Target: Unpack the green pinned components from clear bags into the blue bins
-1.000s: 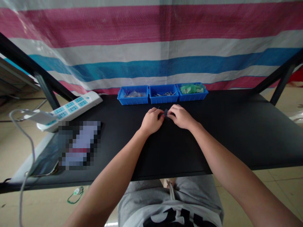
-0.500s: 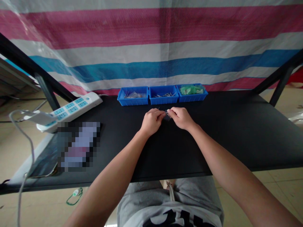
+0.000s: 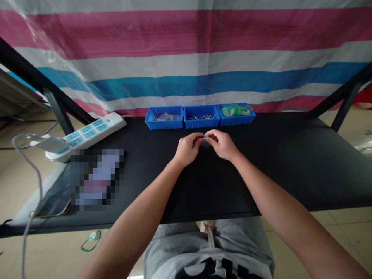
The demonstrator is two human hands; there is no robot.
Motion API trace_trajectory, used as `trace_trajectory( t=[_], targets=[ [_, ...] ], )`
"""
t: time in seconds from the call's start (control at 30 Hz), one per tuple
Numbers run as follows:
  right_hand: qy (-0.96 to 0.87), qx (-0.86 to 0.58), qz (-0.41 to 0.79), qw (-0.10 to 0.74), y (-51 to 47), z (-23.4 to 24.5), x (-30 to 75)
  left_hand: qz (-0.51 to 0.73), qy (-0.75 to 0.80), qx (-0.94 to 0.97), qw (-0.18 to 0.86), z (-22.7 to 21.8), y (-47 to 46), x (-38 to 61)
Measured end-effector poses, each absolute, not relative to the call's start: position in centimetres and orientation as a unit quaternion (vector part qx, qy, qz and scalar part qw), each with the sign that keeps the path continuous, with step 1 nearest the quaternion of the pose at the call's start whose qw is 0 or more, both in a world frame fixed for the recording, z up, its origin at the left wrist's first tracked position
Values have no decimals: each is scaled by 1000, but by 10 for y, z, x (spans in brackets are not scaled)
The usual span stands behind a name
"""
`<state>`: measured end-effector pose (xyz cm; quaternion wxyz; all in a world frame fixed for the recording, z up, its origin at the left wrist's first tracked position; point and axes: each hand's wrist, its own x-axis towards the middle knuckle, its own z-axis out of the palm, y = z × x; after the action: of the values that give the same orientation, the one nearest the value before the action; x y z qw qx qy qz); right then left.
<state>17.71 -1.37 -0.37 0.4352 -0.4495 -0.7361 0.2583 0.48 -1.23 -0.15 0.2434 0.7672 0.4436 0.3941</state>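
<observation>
My left hand and my right hand meet over the black table, just in front of the blue bins, with fingertips almost touching. Both are closed in a pinch. Between the fingertips shows a small, thin silvery piece, at the right fingers; its kind is too small to tell. Just below it is a patch of something clear like plastic film. What the left fingers pinch is mostly hidden by the hand.
Three blue bins stand behind my hands: the left bin holds clear plastic and thin pieces, the middle bin thin metal pieces, the right bin green packets. A power strip and a pixelated flat object lie left on the table.
My right fingers have shifted slightly at the small silvery piece, their knuckles more bent now. My left hand stays nearly in place, and the bins have not moved.
</observation>
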Motion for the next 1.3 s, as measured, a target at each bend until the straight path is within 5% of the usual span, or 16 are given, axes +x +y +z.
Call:
trace_trajectory(
  t=[0.63, 0.87, 1.07, 1.3],
  targets=[
    [-728, -468, 296, 405, -17, 0, 176, 374, 420, 797, 219, -1, -17, 6],
    [-678, -473, 321, 462, -19, 1, 172, 437, 414, 746, 285, -1, -16, 10],
    [-690, -469, 368, 410, -16, 1, 174, 506, 430, 652, 367, 0, -11, 7],
    [-620, -463, 415, 479, -15, 3, 173, 498, 417, 651, 393, -1, -11, 7]
  ],
)
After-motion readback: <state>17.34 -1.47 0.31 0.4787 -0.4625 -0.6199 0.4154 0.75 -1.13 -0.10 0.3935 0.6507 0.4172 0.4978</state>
